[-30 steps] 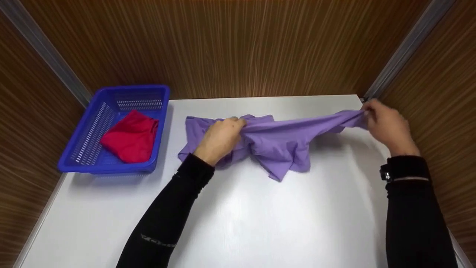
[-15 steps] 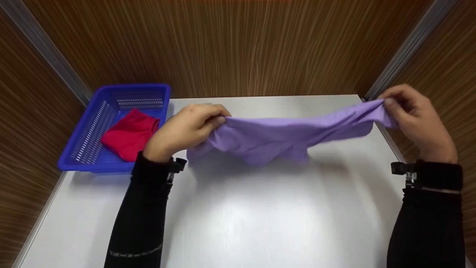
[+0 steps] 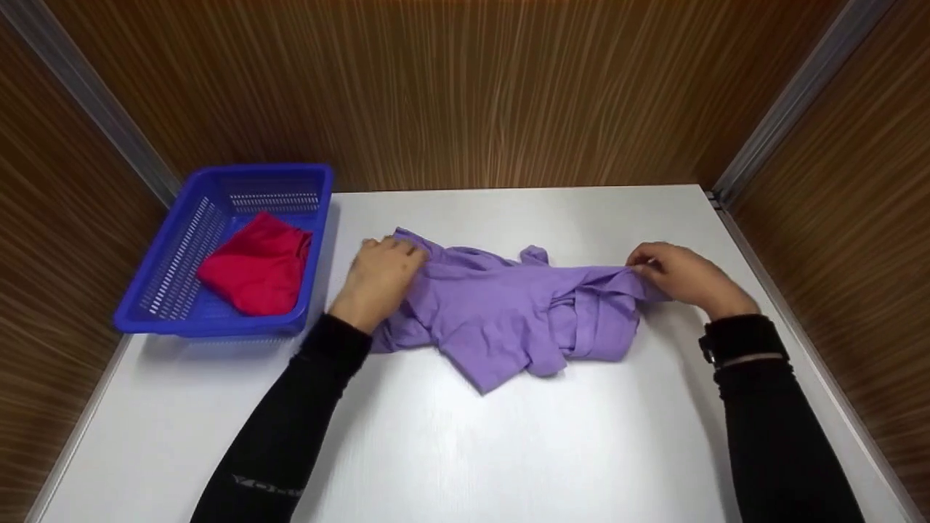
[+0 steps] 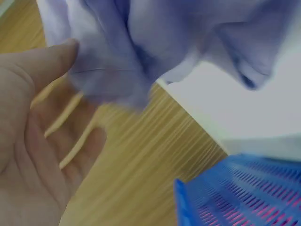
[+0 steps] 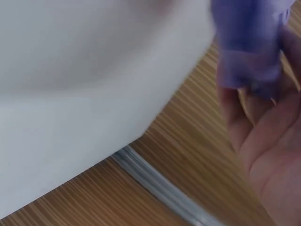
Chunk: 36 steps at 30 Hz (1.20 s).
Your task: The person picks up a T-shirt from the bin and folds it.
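Observation:
A crumpled purple T-shirt [image 3: 487, 298] lies across the middle of the white table, its folds bunched and one corner pointing towards the front. My left hand [image 3: 381, 280] holds its left end; in the left wrist view the thumb presses on the T-shirt [image 4: 160, 33] near a stitched hem, with the other fingers partly behind the fabric. At the opposite end, my right hand [image 3: 683, 276] pinches the top right edge between thumb and fingers. The right wrist view shows a blurred bit of the T-shirt [image 5: 249, 56] hanging among those fingers.
Left of the T-shirt stands a blue plastic basket [image 3: 218, 330] with slotted walls, holding a folded red cloth [image 3: 258, 265]. Wood-patterned panels [image 3: 508, 87] enclose the white table [image 3: 523, 450] at the back and both sides.
The T-shirt was stretched and lifted between both hands, then came down onto the table, nearer the front and more spread out. My right hand has moved inward and down.

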### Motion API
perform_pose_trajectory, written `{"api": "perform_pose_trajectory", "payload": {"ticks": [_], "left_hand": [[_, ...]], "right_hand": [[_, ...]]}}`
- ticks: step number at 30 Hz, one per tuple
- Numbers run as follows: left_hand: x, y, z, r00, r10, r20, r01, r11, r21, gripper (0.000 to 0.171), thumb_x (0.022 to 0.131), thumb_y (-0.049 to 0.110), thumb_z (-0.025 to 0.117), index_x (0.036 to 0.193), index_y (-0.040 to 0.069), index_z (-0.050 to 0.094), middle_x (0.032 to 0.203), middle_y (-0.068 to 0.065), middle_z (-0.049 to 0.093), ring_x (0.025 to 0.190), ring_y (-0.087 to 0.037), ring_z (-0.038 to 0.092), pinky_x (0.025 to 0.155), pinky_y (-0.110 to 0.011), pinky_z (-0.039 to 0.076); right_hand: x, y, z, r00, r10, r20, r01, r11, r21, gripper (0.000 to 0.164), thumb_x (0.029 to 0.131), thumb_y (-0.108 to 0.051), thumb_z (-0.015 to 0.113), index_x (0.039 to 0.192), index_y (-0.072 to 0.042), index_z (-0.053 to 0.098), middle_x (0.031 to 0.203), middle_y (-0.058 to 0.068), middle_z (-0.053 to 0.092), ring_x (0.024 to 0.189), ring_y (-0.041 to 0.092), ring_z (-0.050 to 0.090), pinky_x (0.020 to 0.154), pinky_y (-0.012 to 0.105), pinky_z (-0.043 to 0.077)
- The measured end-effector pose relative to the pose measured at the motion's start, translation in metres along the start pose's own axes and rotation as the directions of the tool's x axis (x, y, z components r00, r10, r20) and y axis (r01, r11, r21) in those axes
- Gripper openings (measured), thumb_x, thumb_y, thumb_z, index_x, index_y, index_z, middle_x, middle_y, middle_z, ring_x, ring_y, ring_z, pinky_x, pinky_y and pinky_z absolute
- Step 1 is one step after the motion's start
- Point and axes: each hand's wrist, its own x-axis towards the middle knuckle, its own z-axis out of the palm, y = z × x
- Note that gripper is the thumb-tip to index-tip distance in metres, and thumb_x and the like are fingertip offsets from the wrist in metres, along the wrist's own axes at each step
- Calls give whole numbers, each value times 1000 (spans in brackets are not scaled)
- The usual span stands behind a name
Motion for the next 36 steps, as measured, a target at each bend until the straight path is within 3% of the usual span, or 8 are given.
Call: {"api": "perform_pose_trajectory", "payload": {"ticks": [3, 6, 9, 11, 14, 21, 31, 36], "left_hand": [[-4, 24, 2, 984, 162, 70, -154, 983, -100, 36, 95, 25, 75, 131, 21, 68, 132, -2, 72, 124, -27, 68, 106, -51, 56], [-11, 50, 4, 915, 366, 168, -323, 917, -235, 52, 85, 44, 85, 131, 27, 68, 131, 5, 71, 123, -19, 66, 107, -44, 55], [-18, 71, 7, 847, 489, 207, -463, 871, -164, 52, 85, 42, 85, 133, 29, 67, 134, 6, 70, 123, -19, 65, 104, -41, 57], [-21, 80, 11, 838, 513, 187, -513, 857, -56, 38, 92, 35, 78, 129, 30, 69, 130, 7, 71, 120, -18, 66, 100, -39, 58], [-21, 82, 12, 860, 494, 126, -495, 869, -31, 17, 104, 22, 64, 118, 28, 72, 112, 8, 75, 101, -15, 70, 88, -36, 61], [-12, 56, -32, 971, 192, -142, -236, 865, -442, 15, 108, 18, 53, 117, 19, 65, 99, 2, 79, 86, -15, 76, 80, -30, 64], [-25, 24, -100, 938, 16, -347, -272, 653, -706, 19, 101, 2, 55, 113, 13, 66, 103, 4, 75, 91, -7, 68, 82, -27, 60], [-40, 11, -110, 949, 33, -315, -254, 671, -697, 24, 98, -3, 55, 111, 13, 67, 103, 4, 75, 81, -9, 63, 72, -22, 53]], "right_hand": [[5, -7, 10, 1000, 25, -16, -26, 997, -68, 30, 102, -21, 68, 131, -12, 67, 139, 18, 66, 131, 45, 58, 105, 70, 46], [8, -18, 19, 1000, 21, -7, -22, 994, -111, 36, 99, -33, 73, 131, -17, 68, 138, 12, 67, 131, 43, 58, 102, 72, 47], [11, -27, 27, 998, 7, 68, 2, 991, -134, 38, 95, -40, 78, 126, -19, 71, 130, 7, 71, 124, 37, 63, 98, 67, 52], [12, -29, 32, 994, 0, 106, 17, 987, -161, 34, 93, -40, 80, 121, -21, 73, 124, 4, 73, 117, 32, 66, 94, 62, 54], [13, -26, 36, 993, -17, 121, 40, 980, -194, 21, 95, -32, 79, 112, -21, 75, 115, 2, 74, 109, 29, 68, 88, 57, 56], [12, -17, 25, 999, -27, 26, 30, 990, -141, 9, 100, -26, 73, 105, -19, 73, 109, 4, 75, 104, 29, 70, 87, 55, 56], [31, -34, 46, 986, -159, 47, 165, 969, -186, 41, 94, -27, 78, 132, -15, 69, 133, 9, 73, 127, 37, 66, 109, 63, 50], [22, -41, 27, 990, -140, 12, 140, 974, -181, 12, 92, -19, 75, 104, -21, 73, 96, 0, 76, 94, 27, 69, 86, 49, 53]]}}
